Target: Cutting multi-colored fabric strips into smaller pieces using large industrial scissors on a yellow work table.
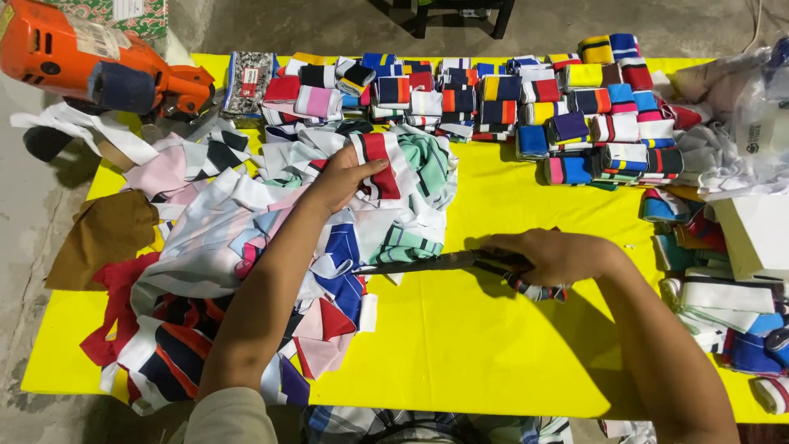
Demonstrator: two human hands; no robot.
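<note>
My left hand rests on a big heap of striped fabric scraps and pinches a red, white and black striped piece at its top. My right hand grips the handles of large dark scissors, whose closed blades lie flat on the yellow table and point left toward the heap. A small striped cloth roll sits under my right hand's fingers.
Rows of folded striped fabric bundles line the far edge. An orange electric cutter lies at the far left. More folded pieces and clear plastic bags crowd the right side. Brown and red scraps hang off the left edge.
</note>
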